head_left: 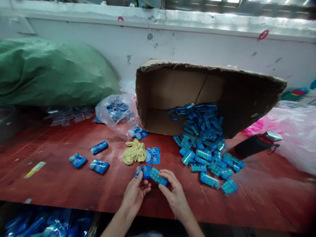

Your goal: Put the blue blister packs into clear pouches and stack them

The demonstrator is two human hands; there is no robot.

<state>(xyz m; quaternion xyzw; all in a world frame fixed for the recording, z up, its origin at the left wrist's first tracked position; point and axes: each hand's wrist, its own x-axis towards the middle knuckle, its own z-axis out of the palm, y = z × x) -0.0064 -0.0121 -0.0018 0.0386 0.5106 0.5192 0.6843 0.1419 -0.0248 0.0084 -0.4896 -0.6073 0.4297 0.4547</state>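
Near the table's front edge, my left hand (135, 192) pinches a small printed blue packet (146, 171) between thumb and fingers. Just to its right, my right hand (174, 191) grips a clear-and-blue case of turquoise beads (158, 176), tilted, its left end close to the packet. Behind them lie a flat blue packet (153, 155) and a crumpled yellow cloth (134, 152). Off to the left are a few filled blue packs (98, 166). A pile of similar bead cases (212, 161) spreads on the right, spilling from a cardboard box lying on its side (172, 89).
A plastic bag of blue packets (117, 112) lies left of the box. A black bottle (254, 144) leans at the right near a pink-and-white plastic bag (296, 131). A green sack (54, 72) fills the back left. Blue packs (49, 222) lie below the table's front edge.
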